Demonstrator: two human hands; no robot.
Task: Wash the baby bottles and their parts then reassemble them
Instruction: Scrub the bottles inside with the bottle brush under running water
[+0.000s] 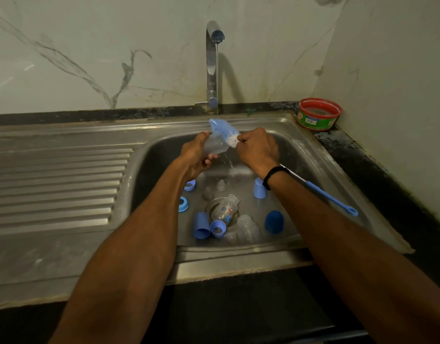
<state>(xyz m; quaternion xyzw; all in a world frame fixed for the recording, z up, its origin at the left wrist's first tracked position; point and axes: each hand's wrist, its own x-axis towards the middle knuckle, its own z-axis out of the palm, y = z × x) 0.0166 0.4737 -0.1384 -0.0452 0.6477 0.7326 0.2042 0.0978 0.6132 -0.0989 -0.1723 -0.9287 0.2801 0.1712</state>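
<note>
Scrubbing step: a clear bottle (214,145) is gripped by the left hand (196,156), the brush (224,131) by the right hand (259,150); a rinse is probably needed next.

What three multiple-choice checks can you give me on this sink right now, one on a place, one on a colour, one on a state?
1. Where does the red tub stand? A. On the drainboard. B. On the counter at the sink's back right corner. C. In the basin.
2. What colour is the brush handle? A. Green. B. Yellow. C. Blue.
3. How is the printed bottle? A. Lying over the drain. B. Standing upright. C. Held in the left hand.
Answers: B, it sits against the wall beyond the sink's rim; C, the handle past the right hand is blue; A, it rests on its side.
</note>
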